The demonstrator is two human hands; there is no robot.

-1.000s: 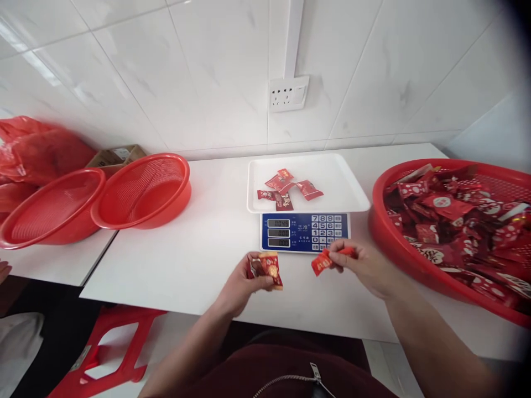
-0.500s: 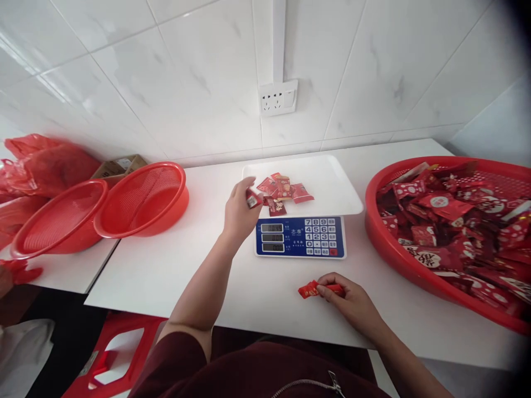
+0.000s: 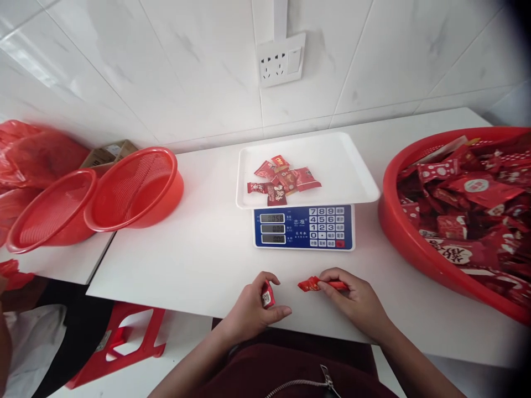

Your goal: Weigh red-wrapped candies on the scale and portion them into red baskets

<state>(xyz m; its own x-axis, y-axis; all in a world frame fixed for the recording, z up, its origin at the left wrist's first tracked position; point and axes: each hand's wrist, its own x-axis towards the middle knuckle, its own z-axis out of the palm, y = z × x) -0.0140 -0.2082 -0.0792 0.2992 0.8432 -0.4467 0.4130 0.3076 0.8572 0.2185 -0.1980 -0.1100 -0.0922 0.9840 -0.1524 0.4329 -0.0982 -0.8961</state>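
Note:
My left hand (image 3: 260, 307) is above the table's front edge, a red wrapped candy (image 3: 267, 295) with a white label held against its palm by curled fingers. Its thumb and index finger stand apart. To its right, my right hand (image 3: 347, 296) pinches red wrapped candies (image 3: 309, 284), one end sticking out to the left. How many it holds I cannot tell. Beyond both hands stands a blue digital scale (image 3: 304, 228) with a white tray (image 3: 348, 182) on top. Several red wrapped candies (image 3: 285, 179) lie in a small pile on the tray's left half.
At the right, a big red basket (image 3: 418, 260) is heaped with red packets. Two red sieve baskets (image 3: 169, 190) stand at the left, near a cardboard box (image 3: 124, 149) and red plastic bags (image 3: 45, 155). Part of another person (image 3: 33, 348) shows at lower left, near a red stool (image 3: 136, 342).
My left hand has moved from the tray back toward me, still holding a candy. Another candy lies at the pile's left side. The right hand keeps its grip. The view has tilted downward.

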